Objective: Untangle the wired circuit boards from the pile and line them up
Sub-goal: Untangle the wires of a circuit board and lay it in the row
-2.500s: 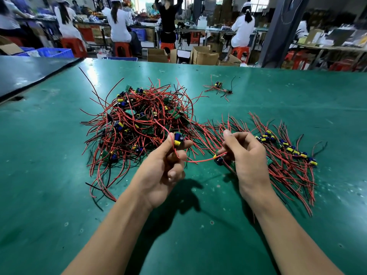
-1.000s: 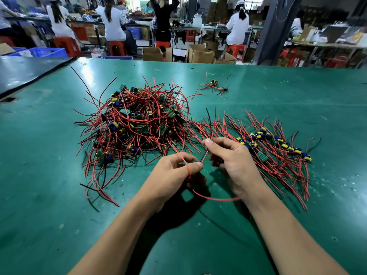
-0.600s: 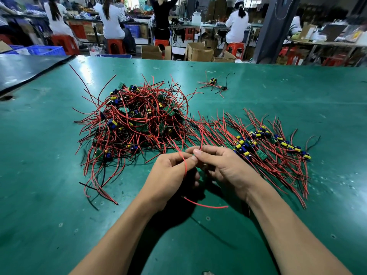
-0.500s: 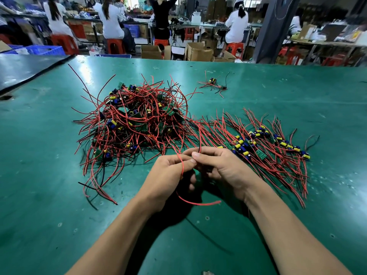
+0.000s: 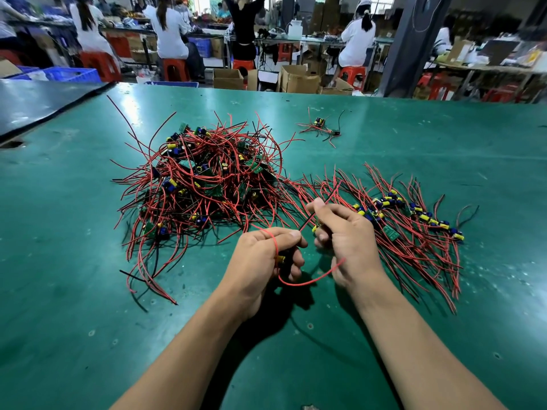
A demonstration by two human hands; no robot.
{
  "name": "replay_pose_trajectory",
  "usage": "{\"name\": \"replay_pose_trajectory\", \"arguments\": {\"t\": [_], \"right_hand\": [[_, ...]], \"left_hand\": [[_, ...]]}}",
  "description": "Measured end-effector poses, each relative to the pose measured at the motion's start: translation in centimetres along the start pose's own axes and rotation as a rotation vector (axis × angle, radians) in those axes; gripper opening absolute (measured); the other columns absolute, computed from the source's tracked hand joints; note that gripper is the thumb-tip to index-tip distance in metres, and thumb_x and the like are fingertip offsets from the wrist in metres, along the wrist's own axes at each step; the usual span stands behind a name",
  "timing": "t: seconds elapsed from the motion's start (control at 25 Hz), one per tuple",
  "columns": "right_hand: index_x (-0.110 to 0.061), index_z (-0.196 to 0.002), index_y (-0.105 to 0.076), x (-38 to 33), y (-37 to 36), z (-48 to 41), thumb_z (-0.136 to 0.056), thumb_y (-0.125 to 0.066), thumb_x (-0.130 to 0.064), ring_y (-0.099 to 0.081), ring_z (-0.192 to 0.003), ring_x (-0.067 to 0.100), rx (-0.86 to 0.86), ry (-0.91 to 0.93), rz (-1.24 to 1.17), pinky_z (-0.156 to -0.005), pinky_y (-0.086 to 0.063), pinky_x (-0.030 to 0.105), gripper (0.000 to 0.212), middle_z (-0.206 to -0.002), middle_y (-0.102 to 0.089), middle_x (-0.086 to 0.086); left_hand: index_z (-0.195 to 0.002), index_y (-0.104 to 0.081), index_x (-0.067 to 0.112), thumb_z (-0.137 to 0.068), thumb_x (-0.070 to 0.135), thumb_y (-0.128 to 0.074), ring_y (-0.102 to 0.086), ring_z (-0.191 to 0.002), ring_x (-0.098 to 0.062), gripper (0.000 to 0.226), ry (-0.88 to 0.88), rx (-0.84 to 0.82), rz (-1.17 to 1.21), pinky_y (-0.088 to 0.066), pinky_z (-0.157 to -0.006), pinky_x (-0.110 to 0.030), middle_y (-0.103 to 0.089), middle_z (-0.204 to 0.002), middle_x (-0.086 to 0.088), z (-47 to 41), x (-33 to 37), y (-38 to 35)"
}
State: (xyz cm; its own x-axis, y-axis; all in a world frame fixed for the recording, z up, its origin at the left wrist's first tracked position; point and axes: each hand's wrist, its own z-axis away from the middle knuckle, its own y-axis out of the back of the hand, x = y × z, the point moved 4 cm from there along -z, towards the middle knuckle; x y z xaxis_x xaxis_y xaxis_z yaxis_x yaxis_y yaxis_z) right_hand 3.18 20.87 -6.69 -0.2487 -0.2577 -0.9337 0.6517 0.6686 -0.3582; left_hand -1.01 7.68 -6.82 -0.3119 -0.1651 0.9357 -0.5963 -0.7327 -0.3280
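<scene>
Wired circuit boards [image 5: 213,190] lie tangled in a pile [image 5: 204,173] on the green table [image 5: 74,321]. Right of the pile lies a lined-up row [image 5: 414,220]. Just in front of the pile, the left hand [image 5: 263,255] grips what seems a small board, and the right hand [image 5: 346,235] pinches wires; a red wire [image 5: 310,280] loops between them.

No text, label or number is legible anywhere here.
</scene>
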Motion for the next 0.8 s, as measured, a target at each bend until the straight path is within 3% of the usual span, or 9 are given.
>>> {"name": "replay_pose_trajectory", "arguments": {"t": [0.12,0.28,0.36,0.44,0.56,0.64,0.8], "right_hand": [[-0.001,-0.084,-0.063,-0.1,-0.1,0.0,-0.1,-0.058,-0.014,-0.032,-0.038,0.003,-0.024,-0.113,-0.148,-0.038,-0.027,0.016,0.021,-0.056,-0.055,-0.007],[-0.005,-0.078,-0.066,0.3,-0.2,0.2,-0.102,-0.054,-0.025,-0.031,-0.037,0.003,-0.084,-0.376,-0.362,-0.036,-0.029,0.014,0.033,-0.06,-0.042,-0.003],[-0.006,-0.08,-0.068,0.5,-0.1,0.3,-0.101,-0.057,-0.029,-0.033,-0.039,0.004,-0.104,-0.364,-0.241,-0.037,-0.029,0.016,0.033,-0.061,-0.043,-0.003],[-0.014,-0.078,-0.074,0.9,-0.1,0.7,-0.096,-0.064,-0.035,-0.036,-0.041,0.005,-0.153,-0.263,0.069,-0.039,-0.029,0.018,0.03,-0.06,-0.046,-0.006],[-0.019,-0.079,-0.078,1.7,-0.7,1.8,-0.092,-0.071,-0.033,-0.038,-0.037,0.006,-0.28,-0.218,0.335,-0.038,-0.029,0.015,0.02,-0.049,-0.047,-0.008],[-0.012,-0.085,-0.078,1.8,-0.7,1.7,-0.092,-0.072,-0.024,-0.038,-0.037,0.006,-0.257,-0.214,0.316,-0.038,-0.031,0.016,0.015,-0.049,-0.05,-0.007],[-0.004,-0.086,-0.073,1.4,-0.4,1.0,-0.094,-0.066,-0.011,-0.033,-0.038,0.006,-0.14,-0.246,0.127,-0.037,-0.028,0.018,0.012,-0.06,-0.052,-0.001]], "left_hand": [[-0.069,-0.069,0.006,-0.092,0.009,-0.059,-0.048,-0.04,-0.017,0.025,0.006,-0.014,-0.032,-0.043,-0.043,-0.021,-0.057,-0.052,-0.009,0.0,-0.2,-0.1],[-0.068,-0.069,0.008,-0.091,0.009,-0.061,-0.049,-0.041,-0.017,0.025,-0.009,0.03,-0.105,-0.043,-0.045,-0.021,-0.057,-0.051,-0.009,0.2,-0.4,0.6],[-0.071,-0.069,0.007,-0.092,0.009,-0.062,-0.052,-0.043,-0.015,0.022,-0.097,0.105,-0.254,-0.044,-0.045,-0.02,-0.06,-0.052,-0.007,0.3,-0.3,1.0],[-0.076,-0.072,0.011,-0.093,0.013,-0.064,-0.055,-0.049,-0.012,0.019,-0.204,0.198,-0.443,-0.045,-0.047,-0.021,-0.065,-0.057,-0.007,0.4,0.1,1.2],[-0.083,-0.075,0.017,-0.093,0.015,-0.065,-0.058,-0.061,-0.015,0.015,-0.281,0.244,-0.559,-0.051,-0.059,-0.037,-0.072,-0.069,-0.01,0.6,0.4,1.2],[-0.083,-0.076,0.015,-0.092,0.015,-0.065,-0.059,-0.062,-0.016,0.014,-0.274,0.234,-0.585,-0.052,-0.061,-0.038,-0.072,-0.072,-0.013,0.7,0.5,1.2],[-0.076,-0.074,0.009,-0.091,0.01,-0.066,-0.061,-0.057,-0.015,0.017,-0.228,0.195,-0.533,-0.051,-0.054,-0.025,-0.072,-0.068,-0.01,0.8,0.5,1.0]]}}
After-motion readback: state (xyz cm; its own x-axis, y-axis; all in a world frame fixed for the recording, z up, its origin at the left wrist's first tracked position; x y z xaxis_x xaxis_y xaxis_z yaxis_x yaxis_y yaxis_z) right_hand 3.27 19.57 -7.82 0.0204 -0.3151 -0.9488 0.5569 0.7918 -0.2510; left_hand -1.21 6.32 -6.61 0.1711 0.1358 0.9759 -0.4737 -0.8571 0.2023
